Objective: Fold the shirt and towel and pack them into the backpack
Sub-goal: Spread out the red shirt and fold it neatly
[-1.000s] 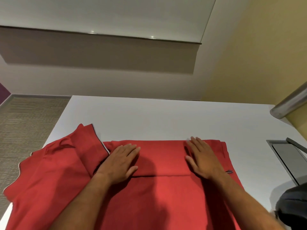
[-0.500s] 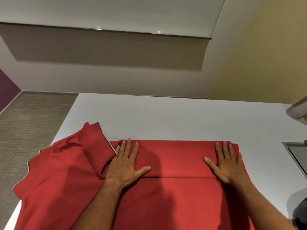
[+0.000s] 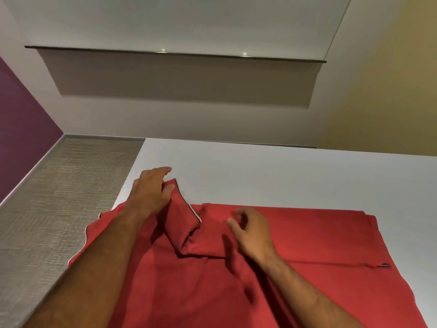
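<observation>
Both hands have come off the folded band they were pressing flat: the left hand (image 3: pixel 151 192) has gone out to the sleeve (image 3: pixel 182 216) at the far left, and the right hand (image 3: pixel 250 230) has slid inward to the middle of the shirt (image 3: pixel 307 237). That shirt lies spread on the white counter (image 3: pixel 260 171), its far edge already turned over in a straight band, its left part hanging over the counter's edge.

The left grip looks to be on the sleeve's tip, thumb against the cloth, though I cannot tell whether it is truly pinched. The right grip is loose, fingers lightly curled, holding nothing, just above the fabric.

To do this well, I would lift the sleeve by its trimmed edge and lay it across the body, with the right hand pinning the crease beside it so the band stays square.
</observation>
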